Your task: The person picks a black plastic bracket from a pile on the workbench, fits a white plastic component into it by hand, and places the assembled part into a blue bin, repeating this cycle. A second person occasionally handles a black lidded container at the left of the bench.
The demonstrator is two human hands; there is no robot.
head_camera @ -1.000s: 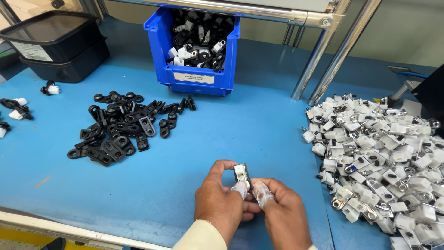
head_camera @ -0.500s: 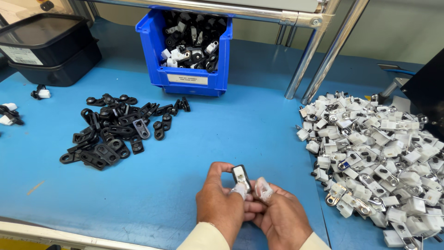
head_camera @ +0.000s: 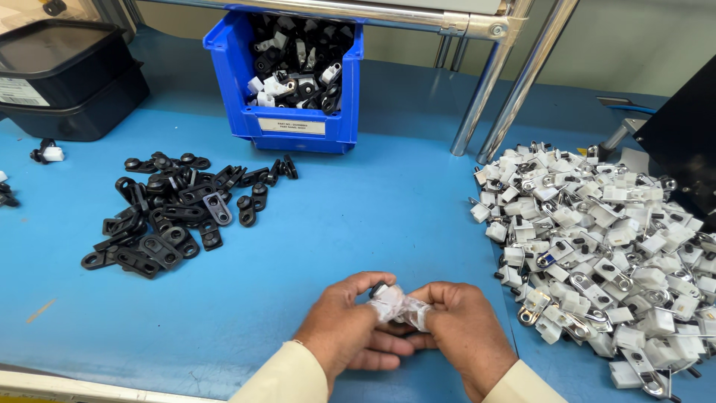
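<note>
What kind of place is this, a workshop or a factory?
Probably a factory assembly bench: a heap of black plastic links, a big pile of white and metal clips, and a blue parts bin on a blue worktop.

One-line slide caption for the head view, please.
Both hands press a small white part together between black and white piles.

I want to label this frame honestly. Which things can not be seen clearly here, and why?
- Small white part, head view: blurred, mostly covered by the left hand and right hand; shape unclear.
- Blue bin: its rear contents are shadowed under the metal rail.
- Black containers: cut by the left edge.
- White pile: runs off the right edge.
</note>
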